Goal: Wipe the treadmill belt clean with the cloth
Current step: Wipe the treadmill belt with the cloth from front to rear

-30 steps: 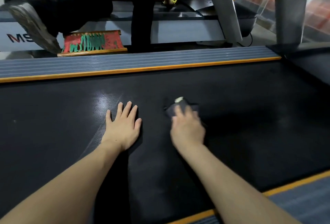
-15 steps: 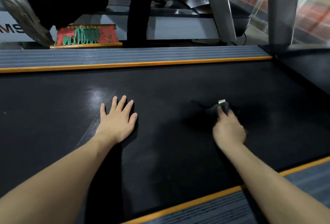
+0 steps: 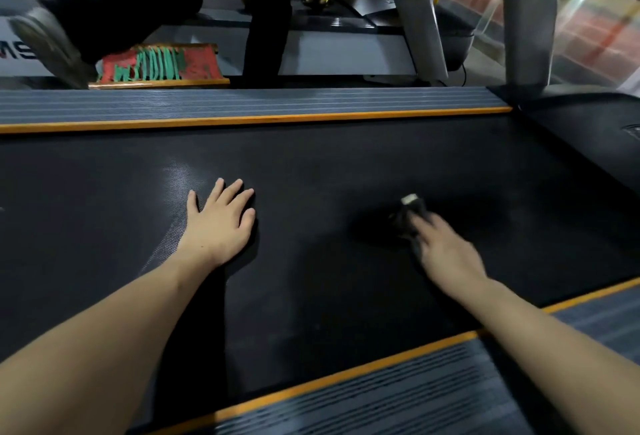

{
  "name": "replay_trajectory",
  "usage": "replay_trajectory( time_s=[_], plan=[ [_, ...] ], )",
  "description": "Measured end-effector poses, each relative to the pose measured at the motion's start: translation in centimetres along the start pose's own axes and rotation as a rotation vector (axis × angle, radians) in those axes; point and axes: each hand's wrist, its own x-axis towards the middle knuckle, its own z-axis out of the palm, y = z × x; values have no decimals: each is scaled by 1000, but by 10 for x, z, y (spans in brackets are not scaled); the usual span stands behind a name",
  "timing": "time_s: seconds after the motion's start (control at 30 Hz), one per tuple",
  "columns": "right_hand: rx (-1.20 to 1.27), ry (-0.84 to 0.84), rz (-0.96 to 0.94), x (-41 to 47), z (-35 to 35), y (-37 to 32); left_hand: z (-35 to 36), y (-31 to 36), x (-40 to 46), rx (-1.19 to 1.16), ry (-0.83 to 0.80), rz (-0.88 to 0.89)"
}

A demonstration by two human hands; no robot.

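The black treadmill belt (image 3: pixel 311 164) fills the middle of the head view, running left to right. My left hand (image 3: pixel 220 223) lies flat on the belt, fingers spread, holding nothing. My right hand (image 3: pixel 445 249) presses a dark cloth (image 3: pixel 403 218) onto the belt on the right side. The cloth is nearly the same colour as the belt, and a small white tag shows at its far edge. My fingers cover most of it.
Grey ribbed side rails with orange trim border the belt, far (image 3: pixel 242 105) and near (image 3: pixel 398 396). A grey upright post (image 3: pixel 530 19) rises at the far right. Another person's dark legs (image 3: pixel 266 12) stand by the neighbouring treadmill, beside a red and green board (image 3: pixel 159 65).
My right hand has swept the cloth rightward along the belt over the last second, then stayed near that spot. My left hand has kept its place.
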Motion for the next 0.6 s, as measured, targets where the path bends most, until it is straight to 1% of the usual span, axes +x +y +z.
replay_trajectory(
  time_s=[0.03, 0.1, 0.17, 0.23, 0.33, 0.4, 0.43, 0.5, 0.57, 0.6],
  plan=[
    [-27, 10, 86, 2, -2, 7, 0, 1, -1, -6, 26, 18],
    [-101, 10, 233, 6, 0, -4, -2, 4, -5, 18, 84, 83],
    [-156, 4, 300, 3, 10, -33, -3, 6, -11, 75, 105, 133],
    [-146, -13, 237, -7, 22, -76, -3, 8, -17, 94, 69, 130],
    [-74, -113, -2, -34, 38, -152, -4, 18, -31, 50, -20, 78],
    [-12, -172, -167, -50, 41, -181, -4, 29, -48, 38, -37, 68],
    [20, -184, -220, -53, 40, -183, -5, 33, -58, 35, -41, 62],
    [76, -188, -263, -53, 31, -163, -4, 38, -76, 23, -45, 36],
    [68, -170, -216, -50, 20, -119, -3, 41, -93, 34, -61, 5],
    [52, -146, -150, -48, 12, -91, -3, 43, -101, 49, -68, -2]
  ],
)
